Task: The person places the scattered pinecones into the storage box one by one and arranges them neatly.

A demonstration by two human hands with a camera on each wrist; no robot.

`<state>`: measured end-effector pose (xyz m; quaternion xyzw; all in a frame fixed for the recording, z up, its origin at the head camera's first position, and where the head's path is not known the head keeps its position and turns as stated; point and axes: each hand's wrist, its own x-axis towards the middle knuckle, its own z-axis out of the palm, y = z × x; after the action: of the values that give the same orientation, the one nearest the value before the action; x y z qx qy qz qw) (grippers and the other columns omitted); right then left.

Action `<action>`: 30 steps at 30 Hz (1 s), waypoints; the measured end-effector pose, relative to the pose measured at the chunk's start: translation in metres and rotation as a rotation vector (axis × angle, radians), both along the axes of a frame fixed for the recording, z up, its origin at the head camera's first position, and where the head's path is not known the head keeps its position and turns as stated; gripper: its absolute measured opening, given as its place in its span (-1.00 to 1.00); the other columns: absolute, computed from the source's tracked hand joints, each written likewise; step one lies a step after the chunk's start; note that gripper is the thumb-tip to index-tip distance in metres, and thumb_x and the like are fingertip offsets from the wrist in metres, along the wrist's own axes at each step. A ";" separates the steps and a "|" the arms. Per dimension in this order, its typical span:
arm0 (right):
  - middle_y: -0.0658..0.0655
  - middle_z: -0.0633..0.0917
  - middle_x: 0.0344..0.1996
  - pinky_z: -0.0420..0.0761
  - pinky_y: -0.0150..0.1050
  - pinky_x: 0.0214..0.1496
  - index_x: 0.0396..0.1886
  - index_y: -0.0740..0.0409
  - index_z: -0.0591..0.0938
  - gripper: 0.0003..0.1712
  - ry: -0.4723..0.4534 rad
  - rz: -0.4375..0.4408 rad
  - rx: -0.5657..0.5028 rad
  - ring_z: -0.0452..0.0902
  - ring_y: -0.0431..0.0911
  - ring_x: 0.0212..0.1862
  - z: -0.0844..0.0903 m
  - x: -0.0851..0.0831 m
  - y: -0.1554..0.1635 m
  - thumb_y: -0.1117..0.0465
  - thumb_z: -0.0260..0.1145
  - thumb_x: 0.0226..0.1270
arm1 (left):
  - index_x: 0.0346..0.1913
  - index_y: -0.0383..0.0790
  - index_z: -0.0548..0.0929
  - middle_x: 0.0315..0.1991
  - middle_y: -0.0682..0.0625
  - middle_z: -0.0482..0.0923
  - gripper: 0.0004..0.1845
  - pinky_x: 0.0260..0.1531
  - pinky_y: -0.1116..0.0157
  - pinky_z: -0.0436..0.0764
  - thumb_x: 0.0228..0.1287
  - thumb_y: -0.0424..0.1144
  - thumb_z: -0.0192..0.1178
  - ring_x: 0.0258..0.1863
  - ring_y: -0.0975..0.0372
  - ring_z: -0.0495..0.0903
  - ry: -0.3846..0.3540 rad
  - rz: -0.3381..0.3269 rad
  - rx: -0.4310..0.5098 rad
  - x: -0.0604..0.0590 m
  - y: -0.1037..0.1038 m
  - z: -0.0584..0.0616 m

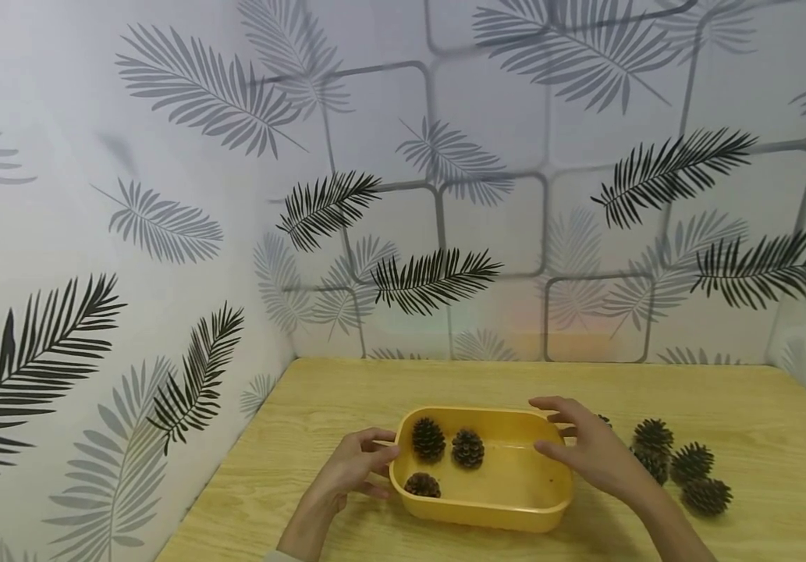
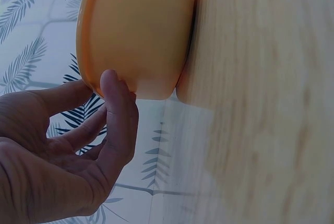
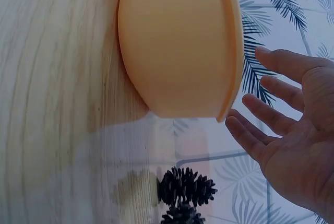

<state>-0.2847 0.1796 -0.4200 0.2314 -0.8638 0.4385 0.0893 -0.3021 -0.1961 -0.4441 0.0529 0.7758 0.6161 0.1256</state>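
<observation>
A yellow plastic tub point(image 1: 487, 511) stands on the wooden table point(image 1: 346, 390) in front of me. Three dark pine cones lie in it: two near the back left point(image 1: 428, 439) point(image 1: 468, 449) and one at the front left point(image 1: 422, 485). My left hand point(image 1: 383, 467) pinches the tub's left rim; in the left wrist view the thumb point(image 2: 117, 104) presses on the tub point(image 2: 141, 31) from outside. My right hand point(image 1: 550, 428) hovers at the right rim with its fingers spread. In the right wrist view that hand point(image 3: 250, 91) stays just clear of the tub point(image 3: 177, 41).
Several more pine cones point(image 1: 690, 462) lie loose on the table right of the tub, behind my right forearm; two of them point(image 3: 185, 187) show in the right wrist view. Walls papered with a leaf print point(image 1: 431, 277) close the table in at the back and on the left.
</observation>
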 end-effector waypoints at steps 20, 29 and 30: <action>0.37 0.53 0.35 0.68 0.25 0.19 0.46 0.17 0.48 -0.37 -0.037 -0.151 0.083 0.55 0.34 0.24 0.001 0.004 0.047 0.10 0.40 0.49 | 0.37 -0.38 0.53 0.02 -0.23 0.58 -0.49 -0.40 0.18 0.85 0.51 -0.17 0.28 -0.25 0.10 0.72 0.002 -0.003 0.010 0.000 0.000 -0.001; 0.40 0.54 0.34 0.73 0.18 0.12 0.42 0.22 0.50 -0.42 -0.050 -0.187 0.095 0.52 0.40 0.25 -0.004 0.007 0.064 0.08 0.35 0.54 | 0.37 -0.39 0.53 0.02 -0.22 0.59 -0.49 -0.40 0.18 0.85 0.51 -0.19 0.28 -0.26 0.10 0.72 0.006 -0.003 0.010 0.001 0.000 0.000; 0.40 0.54 0.34 0.73 0.18 0.12 0.42 0.21 0.50 -0.42 -0.061 -0.197 0.092 0.52 0.39 0.25 -0.004 0.008 0.066 0.06 0.35 0.55 | 0.37 -0.39 0.53 0.02 -0.22 0.58 -0.49 -0.40 0.18 0.85 0.51 -0.18 0.28 -0.26 0.10 0.72 0.006 -0.004 0.009 0.001 0.000 0.000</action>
<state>-0.2771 0.2453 -0.4245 0.1359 -0.9040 0.3941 0.0950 -0.3014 -0.1963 -0.4438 0.0568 0.7732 0.6193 0.1243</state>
